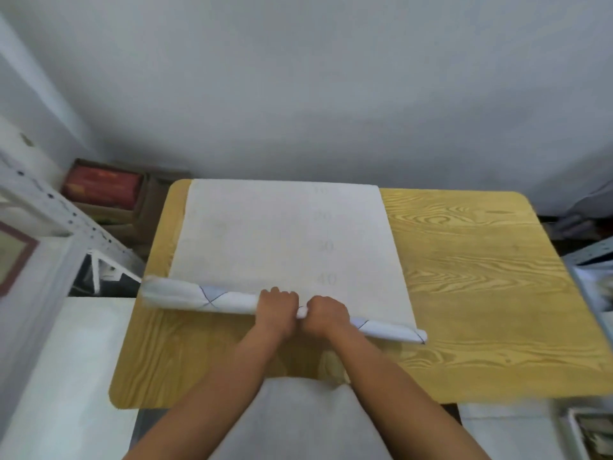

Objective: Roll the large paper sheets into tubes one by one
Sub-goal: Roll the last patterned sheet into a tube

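We see one paper sheet [282, 234] on one wooden table [481, 277], its near edge wound into one roll [229, 300]. Our left hand [277, 305] and right hand [326, 313] curl their fingers over the roll's middle.

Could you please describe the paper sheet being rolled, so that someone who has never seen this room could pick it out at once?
Start at the yellow wood-grain table against the grey wall. On its left half lies the white paper sheet, its near edge wound into a roll that the left hand and right hand grip mid-length. Faint numbers on the flat part and thin blue lines on the roll mark it out.
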